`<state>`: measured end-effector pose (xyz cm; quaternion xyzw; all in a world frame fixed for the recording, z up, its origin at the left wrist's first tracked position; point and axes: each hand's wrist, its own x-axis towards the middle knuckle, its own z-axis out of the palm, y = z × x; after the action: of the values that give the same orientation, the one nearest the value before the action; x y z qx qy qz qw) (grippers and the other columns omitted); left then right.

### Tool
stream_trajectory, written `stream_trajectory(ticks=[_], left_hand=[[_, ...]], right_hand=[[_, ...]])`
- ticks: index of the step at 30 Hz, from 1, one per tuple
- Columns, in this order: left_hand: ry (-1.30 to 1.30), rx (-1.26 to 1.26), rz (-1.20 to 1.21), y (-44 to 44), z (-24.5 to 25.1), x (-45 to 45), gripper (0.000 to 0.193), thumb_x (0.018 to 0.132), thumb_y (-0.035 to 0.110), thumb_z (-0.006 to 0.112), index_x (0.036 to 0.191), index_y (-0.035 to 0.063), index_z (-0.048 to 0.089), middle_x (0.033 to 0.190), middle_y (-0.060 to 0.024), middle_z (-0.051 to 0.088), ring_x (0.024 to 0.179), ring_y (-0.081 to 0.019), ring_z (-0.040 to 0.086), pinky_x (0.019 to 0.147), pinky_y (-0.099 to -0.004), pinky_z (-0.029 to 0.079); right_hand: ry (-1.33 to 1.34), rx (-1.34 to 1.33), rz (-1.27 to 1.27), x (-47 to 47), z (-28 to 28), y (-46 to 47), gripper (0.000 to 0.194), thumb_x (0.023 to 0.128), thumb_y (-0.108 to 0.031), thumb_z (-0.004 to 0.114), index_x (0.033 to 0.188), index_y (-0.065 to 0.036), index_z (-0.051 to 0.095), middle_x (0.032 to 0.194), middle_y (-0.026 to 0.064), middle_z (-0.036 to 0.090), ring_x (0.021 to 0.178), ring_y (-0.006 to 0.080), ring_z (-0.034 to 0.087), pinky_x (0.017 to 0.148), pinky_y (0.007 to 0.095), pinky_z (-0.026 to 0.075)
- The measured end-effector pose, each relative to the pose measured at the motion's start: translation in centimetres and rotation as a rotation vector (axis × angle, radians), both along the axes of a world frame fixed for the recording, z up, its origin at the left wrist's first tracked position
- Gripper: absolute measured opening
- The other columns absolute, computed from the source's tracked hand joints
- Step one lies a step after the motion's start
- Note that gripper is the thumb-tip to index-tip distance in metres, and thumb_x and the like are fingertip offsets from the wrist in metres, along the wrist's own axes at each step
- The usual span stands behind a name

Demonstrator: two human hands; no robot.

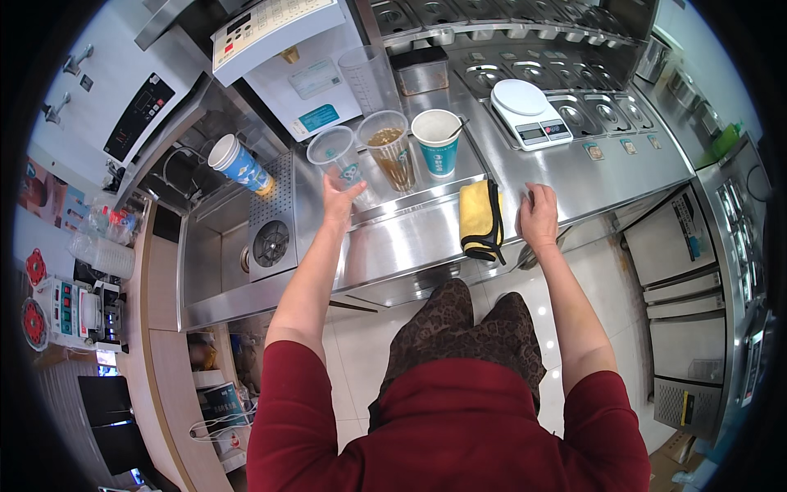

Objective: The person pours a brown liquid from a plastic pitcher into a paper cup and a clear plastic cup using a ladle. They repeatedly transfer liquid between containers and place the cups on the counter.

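Note:
My left hand [342,200] is around the lower part of a clear plastic cup [332,147] at the left of the steel counter; whether the cup's base rests on the tray is hard to tell. Just right of it stands a clear cup of brown drink [387,150], then a teal and white paper cup [438,144] with a thin utensil in it. My right hand [539,212] rests near the counter's front edge with loosely curled fingers and no object visible in it. Left of that hand, a folded yellow cloth with black trim [478,215] lies over the edge.
A white digital scale [530,117] sits right of the cups. Behind them are a clear measuring jug [369,77], a dispenser [295,74] and a lidded container [421,71]. Stacked blue paper cups [241,166] stand near the sink [212,246]. Lidded steel pans [572,114] line the back right.

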<state>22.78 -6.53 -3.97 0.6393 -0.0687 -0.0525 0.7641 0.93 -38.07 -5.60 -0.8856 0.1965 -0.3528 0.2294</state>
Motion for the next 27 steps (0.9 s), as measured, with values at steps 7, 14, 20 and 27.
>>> stream_trajectory(ticks=[7, 14, 20, 27], left_hand=[[0.015, -0.008, -0.124, 0.9, -0.7, 0.5, 0.084, 0.068, -0.002, 0.078, 0.137, 0.0073, 0.031, 0.125, -0.0108, 0.046, 0.114, -0.0222, 0.046, 0.098, -0.036, 0.039], [0.009, 0.075, -0.106, 1.1, -1.2, 0.0, 0.086, 0.066, -0.003, 0.077, 0.137, 0.0111, 0.031, 0.125, -0.0068, 0.048, 0.112, -0.0206, 0.048, 0.095, -0.0338, 0.039], [-0.078, 0.184, -0.01, 0.2, -0.7, -1.2, 0.088, 0.059, 0.002, 0.082, 0.132, 0.0074, 0.033, 0.124, -0.009, 0.048, 0.116, -0.0214, 0.045, 0.098, -0.0338, 0.038], [-0.277, 0.254, 0.172, -0.7, -3.6, 0.6, 0.088, 0.055, 0.007, 0.085, 0.128, 0.0037, 0.036, 0.121, -0.0126, 0.05, 0.113, -0.0251, 0.048, 0.097, -0.033, 0.039]], right_hand=[[0.025, 0.01, -0.007, 0.0, 0.1, 0.1, 0.026, 0.082, -0.004, 0.057, 0.108, -0.004, 0.058, 0.104, 0.0145, 0.055, 0.104, 0.0333, 0.051, 0.089, 0.0402, 0.043], [0.036, 0.021, -0.008, 0.0, 0.0, 0.0, 0.026, 0.081, -0.003, 0.057, 0.107, -0.003, 0.058, 0.105, 0.0142, 0.055, 0.104, 0.0331, 0.051, 0.089, 0.04, 0.044], [0.044, 0.027, -0.007, -0.1, 0.0, 0.0, 0.026, 0.081, -0.003, 0.056, 0.108, -0.003, 0.058, 0.105, 0.0149, 0.055, 0.104, 0.0332, 0.051, 0.089, 0.0402, 0.043], [0.053, 0.002, 0.002, 0.0, 0.3, 0.1, 0.027, 0.081, -0.002, 0.056, 0.108, -0.002, 0.057, 0.105, 0.0153, 0.055, 0.102, 0.0337, 0.05, 0.089, 0.0407, 0.042]])
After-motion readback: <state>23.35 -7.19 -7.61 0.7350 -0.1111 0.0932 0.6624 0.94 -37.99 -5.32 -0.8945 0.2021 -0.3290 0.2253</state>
